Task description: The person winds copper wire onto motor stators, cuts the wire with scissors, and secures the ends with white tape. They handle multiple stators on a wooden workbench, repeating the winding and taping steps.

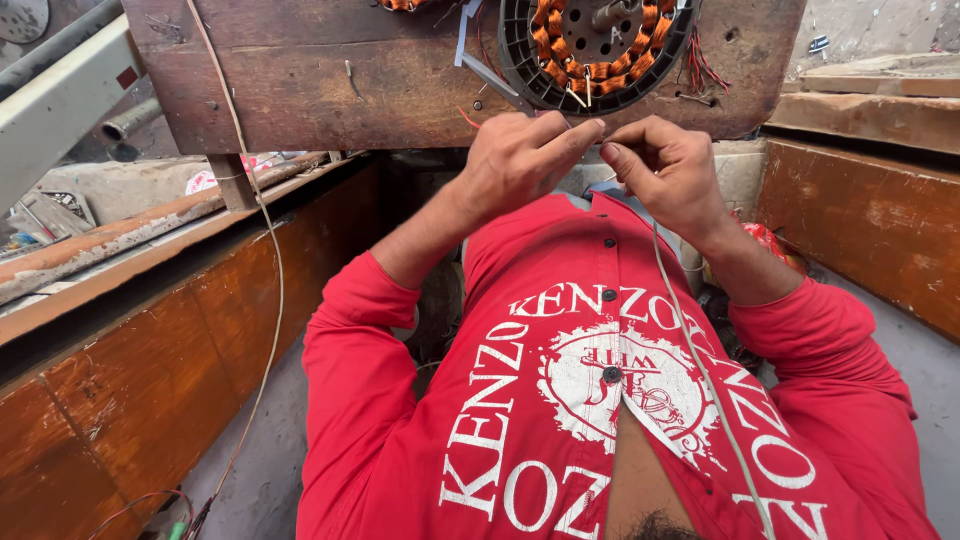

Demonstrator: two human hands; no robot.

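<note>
Just below the stator (598, 45), the left hand (515, 160) and right hand (665, 165) pinch a thin thread (700, 370); light, limp, probably best gripped near its end.

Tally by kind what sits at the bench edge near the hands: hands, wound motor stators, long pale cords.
Hands: 2, left hand and right hand
Round stator with copper windings: 1 fully in view
Long pale cords: 2, cord over shirt, cord off bench
Total: 5

Glossy copper windings (560, 62) fill the black plastic stator ring (520, 55); the wooden bench (330, 80) is rough, scratched, matt.
</note>
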